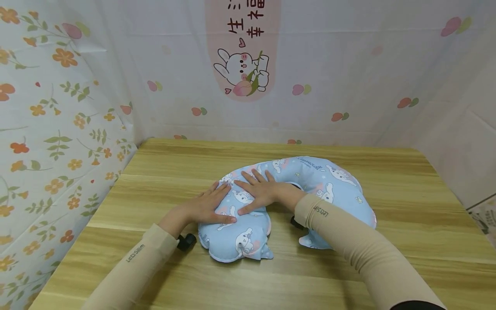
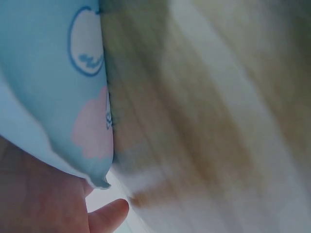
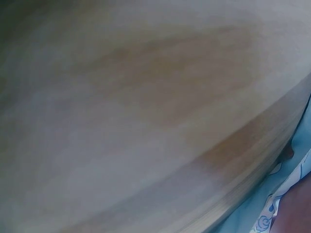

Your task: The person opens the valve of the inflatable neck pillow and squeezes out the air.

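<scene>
A puffy light-blue neck pillow, curved like a U and printed with white cartoon characters, lies on the wooden table with its ends toward the person. Flat on its left arm rest both hands. The left hand has its fingers spread on the outer side of that end. Just beyond it, the right hand presses with splayed fingers near the bend. In the left wrist view the pillow's seamed edge hangs beside the palm. The right wrist view shows mostly table, with a strip of blue fabric at the corner.
The wooden table reaches back to a white printed cloth. A flowered cloth hangs along the left side. Dark wrist cameras sit under both wrists, close to the tabletop.
</scene>
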### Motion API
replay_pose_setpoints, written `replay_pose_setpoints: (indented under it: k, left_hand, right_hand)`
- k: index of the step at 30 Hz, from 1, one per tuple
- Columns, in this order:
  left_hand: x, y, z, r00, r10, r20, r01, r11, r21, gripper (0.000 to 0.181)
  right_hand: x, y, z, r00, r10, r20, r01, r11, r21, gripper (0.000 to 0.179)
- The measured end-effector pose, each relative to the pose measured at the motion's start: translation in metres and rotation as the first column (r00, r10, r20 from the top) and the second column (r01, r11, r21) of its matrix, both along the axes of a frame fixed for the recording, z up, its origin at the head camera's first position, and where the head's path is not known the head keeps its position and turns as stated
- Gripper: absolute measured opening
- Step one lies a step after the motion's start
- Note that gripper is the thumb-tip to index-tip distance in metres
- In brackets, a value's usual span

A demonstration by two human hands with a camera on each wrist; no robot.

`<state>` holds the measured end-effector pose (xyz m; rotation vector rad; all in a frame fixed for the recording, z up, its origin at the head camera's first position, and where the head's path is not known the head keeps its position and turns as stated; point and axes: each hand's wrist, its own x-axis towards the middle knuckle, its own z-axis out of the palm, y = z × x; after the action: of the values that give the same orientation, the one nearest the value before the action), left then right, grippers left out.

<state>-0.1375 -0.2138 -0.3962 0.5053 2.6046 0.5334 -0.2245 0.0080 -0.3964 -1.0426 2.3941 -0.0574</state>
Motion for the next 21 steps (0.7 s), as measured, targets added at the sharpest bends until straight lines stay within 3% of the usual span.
replay_pose_setpoints:
  k: [21]
  left_hand:
    - [0.0007,0.0032,0.0018,1.000,-0.014,0.024,0.015,0.998,-0.068,0.107]
  right_hand:
    - [0.0018,-0.0015,0.0020,1.000,0.012,-0.002,-0.012,0.999,0.039,0.108]
